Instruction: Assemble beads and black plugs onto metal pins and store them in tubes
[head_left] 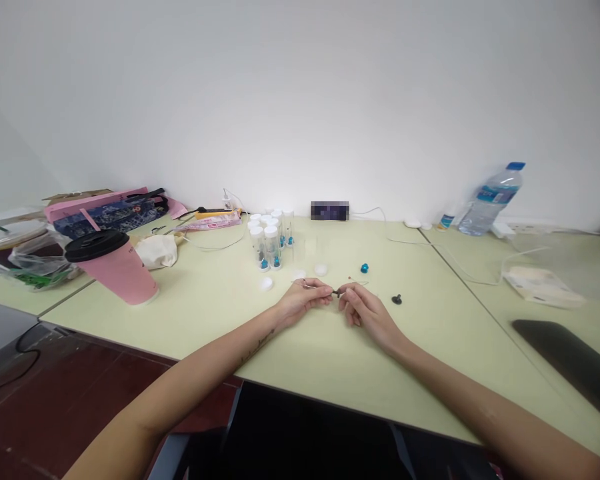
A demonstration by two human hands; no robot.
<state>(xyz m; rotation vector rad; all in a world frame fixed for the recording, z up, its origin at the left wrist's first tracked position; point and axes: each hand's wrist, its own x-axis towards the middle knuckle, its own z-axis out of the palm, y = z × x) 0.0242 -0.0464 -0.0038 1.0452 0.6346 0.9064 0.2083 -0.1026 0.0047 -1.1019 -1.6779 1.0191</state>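
Between my hands is a small dark part with thin wires running out to both sides. My left hand pinches it from the left, fingers closed. From the right, the fingertips of my right hand are pressed together at its other end. Beyond my hands lie white caps and, farther left, another white cap. A blue piece and a black piece rest to the right. Several clear tubes with white lids stand behind on the left, some with blue pieces inside.
A pink cup with a black lid leans at the left, near a crumpled white bag. A phone stands against the wall. At the right are a water bottle, a white cable and a black object.
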